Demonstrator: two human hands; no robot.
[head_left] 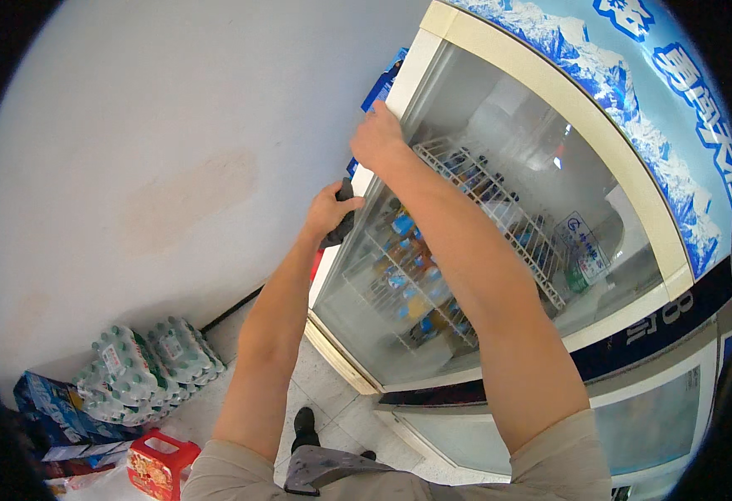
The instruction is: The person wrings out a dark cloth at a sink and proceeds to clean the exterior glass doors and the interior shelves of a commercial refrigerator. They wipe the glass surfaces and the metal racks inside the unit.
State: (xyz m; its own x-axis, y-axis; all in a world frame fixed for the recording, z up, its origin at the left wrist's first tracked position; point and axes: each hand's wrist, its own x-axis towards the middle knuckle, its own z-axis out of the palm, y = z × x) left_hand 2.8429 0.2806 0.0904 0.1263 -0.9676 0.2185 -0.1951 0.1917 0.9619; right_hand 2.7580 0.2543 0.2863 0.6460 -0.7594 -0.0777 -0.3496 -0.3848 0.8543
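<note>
A dark grey cloth [339, 227] is in my left hand [328, 210], pressed against the white side edge of an upright drinks refrigerator with a glass door [597, 119]. Farther up the same edge, my right hand [378, 136] curls around the white door frame [417, 69], its fingertips partly hidden behind it. Through the glass, white wire shelves [497, 216] carry several drink bottles [403, 224]. My right forearm crosses in front of the glass and covers part of the shelves. The door looks closed.
Shrink-wrapped packs of green-capped bottles [128, 369] stand on the tiled floor [334, 376] along the white wall [153, 125]. Near them are a blue bag [59, 407] and a red handled box [160, 463]. A second glass-fronted cooler [647, 407] adjoins on the right.
</note>
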